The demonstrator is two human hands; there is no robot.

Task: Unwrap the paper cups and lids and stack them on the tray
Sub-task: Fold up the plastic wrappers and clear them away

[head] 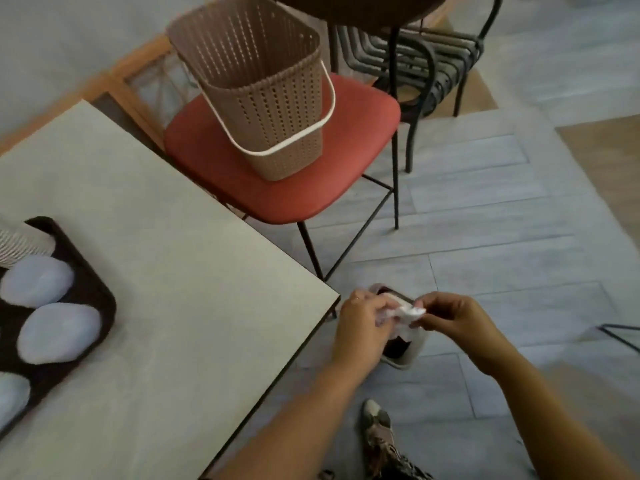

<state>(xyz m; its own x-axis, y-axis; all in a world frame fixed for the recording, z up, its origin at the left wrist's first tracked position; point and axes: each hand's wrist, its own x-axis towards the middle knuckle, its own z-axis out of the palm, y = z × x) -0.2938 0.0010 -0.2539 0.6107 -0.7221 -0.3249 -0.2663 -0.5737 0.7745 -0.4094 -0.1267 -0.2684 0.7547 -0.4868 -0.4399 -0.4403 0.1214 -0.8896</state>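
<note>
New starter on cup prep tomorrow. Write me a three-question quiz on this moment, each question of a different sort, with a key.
1. True or false: the woven basket stands on the table.
2. Multiple choice. Both hands hold the crumpled wrapper over: A) the tray; B) the small bin on the floor; C) the red chair.
3. Fill in: the stacks of lids lie on the tray beside the ____.

Key
1. False: it stands on the red chair.
2. B: the left hand and right hand pinch the wrapper above the bin.
3. Paper cups.
</note>
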